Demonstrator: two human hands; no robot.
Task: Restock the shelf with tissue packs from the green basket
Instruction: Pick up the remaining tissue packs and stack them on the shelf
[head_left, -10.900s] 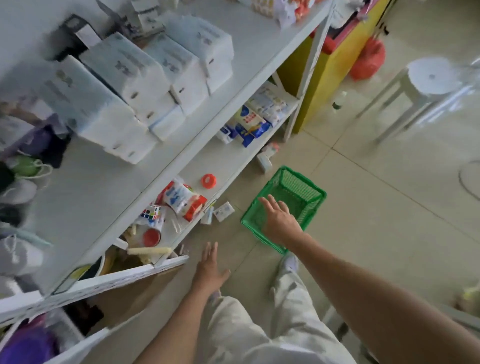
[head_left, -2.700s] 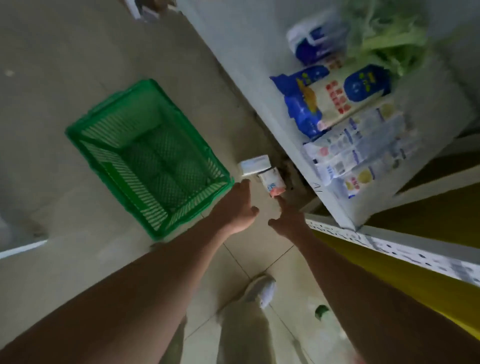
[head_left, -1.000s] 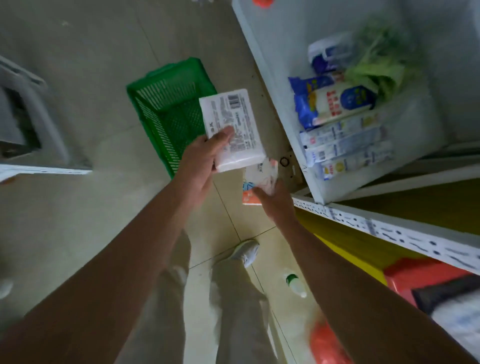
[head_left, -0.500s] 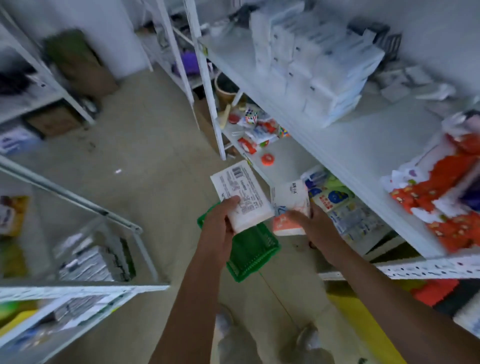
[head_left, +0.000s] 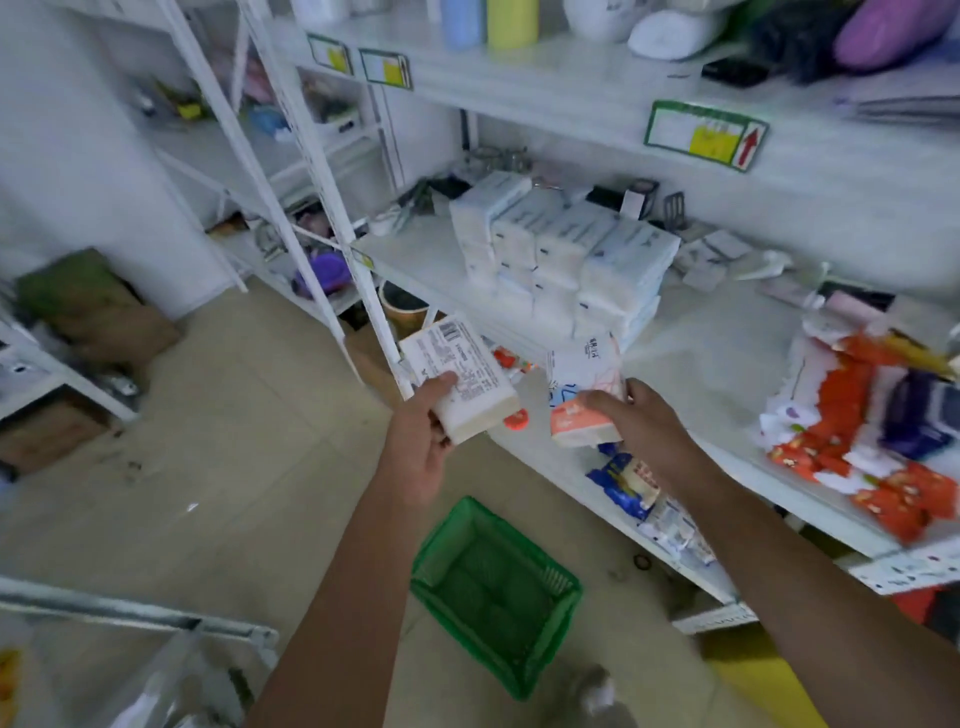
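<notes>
My left hand (head_left: 423, 441) grips a white tissue pack (head_left: 460, 379) with a barcode label, held up in front of the middle shelf (head_left: 717, 364). To its right, my right hand (head_left: 639, 421) holds a smaller white and orange tissue pack (head_left: 584, 397) at the shelf's front edge. White tissue packs (head_left: 566, 254) stand stacked on that shelf just beyond both hands. The green basket (head_left: 493, 592) lies on the floor below my arms, and nothing shows inside it.
Red and white packets (head_left: 862, 431) lie at the right of the middle shelf. The lower shelf holds blue packets (head_left: 628, 483) and small goods. White shelf uprights (head_left: 322, 192) rise at the left. Another rack (head_left: 130, 618) stands at the lower left.
Both hands have risen with their packs toward the middle shelf. My view has lifted, so the upper shelf shows and the basket has dropped lower in the frame.
</notes>
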